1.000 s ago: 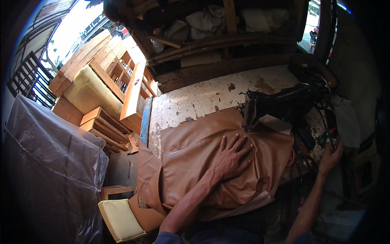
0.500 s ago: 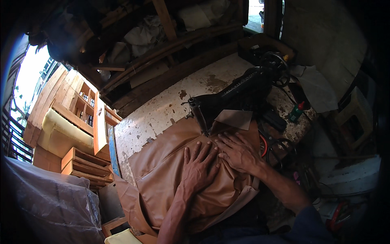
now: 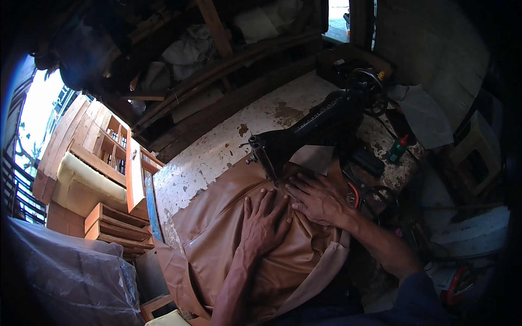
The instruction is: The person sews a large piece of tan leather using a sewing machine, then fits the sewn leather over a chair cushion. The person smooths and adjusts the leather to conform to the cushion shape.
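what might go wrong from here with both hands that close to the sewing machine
The left hand and right hand lie near the needle end of the sewing machine, so either might get pricked if it runs. The brown sheet is creased around the hands, so a fold could perhaps get caught in the stitching.

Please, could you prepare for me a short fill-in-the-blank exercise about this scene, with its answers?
1. The left hand and the right hand rest on a ____-coloured sheet.
2. The sewing machine is ____ in colour.
3. The green bottle has a ____ cap.
4. Of the two hands, the ____ one is nearer to this bottle.

Missing words: brown; black; red; right.
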`<state>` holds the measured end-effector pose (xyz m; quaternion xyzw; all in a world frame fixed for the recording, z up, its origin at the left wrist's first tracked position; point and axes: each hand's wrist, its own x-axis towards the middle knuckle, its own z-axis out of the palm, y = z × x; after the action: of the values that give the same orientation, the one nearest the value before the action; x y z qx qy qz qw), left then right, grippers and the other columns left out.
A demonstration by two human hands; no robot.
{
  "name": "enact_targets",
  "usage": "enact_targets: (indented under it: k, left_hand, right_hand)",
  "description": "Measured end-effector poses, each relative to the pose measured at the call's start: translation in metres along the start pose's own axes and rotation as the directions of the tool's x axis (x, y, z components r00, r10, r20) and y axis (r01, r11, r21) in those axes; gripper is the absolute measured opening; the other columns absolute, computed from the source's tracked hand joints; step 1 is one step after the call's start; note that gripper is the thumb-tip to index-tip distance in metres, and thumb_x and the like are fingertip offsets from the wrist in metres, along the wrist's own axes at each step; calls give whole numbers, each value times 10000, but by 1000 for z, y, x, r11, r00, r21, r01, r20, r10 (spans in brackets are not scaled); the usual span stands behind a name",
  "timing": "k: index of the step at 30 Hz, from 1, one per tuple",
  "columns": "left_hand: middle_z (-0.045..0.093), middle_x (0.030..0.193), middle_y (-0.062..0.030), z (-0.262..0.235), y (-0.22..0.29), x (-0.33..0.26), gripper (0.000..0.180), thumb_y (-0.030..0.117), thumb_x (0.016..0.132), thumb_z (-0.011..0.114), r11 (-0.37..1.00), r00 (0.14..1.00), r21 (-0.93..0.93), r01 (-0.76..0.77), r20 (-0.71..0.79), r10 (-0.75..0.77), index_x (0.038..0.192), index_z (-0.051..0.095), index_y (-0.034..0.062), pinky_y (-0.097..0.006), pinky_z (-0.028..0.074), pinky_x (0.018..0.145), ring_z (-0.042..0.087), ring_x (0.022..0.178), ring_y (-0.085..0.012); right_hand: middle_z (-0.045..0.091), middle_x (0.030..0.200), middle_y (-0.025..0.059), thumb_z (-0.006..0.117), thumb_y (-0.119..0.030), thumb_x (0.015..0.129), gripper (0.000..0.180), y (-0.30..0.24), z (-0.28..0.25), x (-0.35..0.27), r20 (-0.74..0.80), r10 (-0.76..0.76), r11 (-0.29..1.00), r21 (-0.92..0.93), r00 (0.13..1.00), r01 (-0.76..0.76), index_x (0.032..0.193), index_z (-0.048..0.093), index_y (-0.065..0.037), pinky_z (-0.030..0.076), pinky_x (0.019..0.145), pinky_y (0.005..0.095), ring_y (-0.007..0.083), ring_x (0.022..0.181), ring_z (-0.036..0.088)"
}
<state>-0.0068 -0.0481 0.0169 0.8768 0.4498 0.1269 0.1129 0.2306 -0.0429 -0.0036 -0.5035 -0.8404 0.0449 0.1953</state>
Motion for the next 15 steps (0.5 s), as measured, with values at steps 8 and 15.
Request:
enact_targets:
  k: [8,15]
  left_hand:
    - [451,1649,-193,0,-7,8,606,455,1022,618,1000,1000,-26,9,-9,-9,1579,562,220,-674,136,1305,312,1602,-402]
    - [534,1581,-146,0,-12,9,587,398,995,656,996,996,-3,-87,-31,87,1528,608,156,-712,175,1268,391,1552,-381]
  right_hand:
    - [446,1694,114,534,-538,1074,676,11,-1,18,196,65,998,-2,978,-66,1615,488,-136,230,1315,510,316,1606,331]
    - [444,1688,131,509,-533,1083,661,24,0,31,232,-4,1000,14,973,1,1625,466,-156,223,1312,555,340,1603,334]
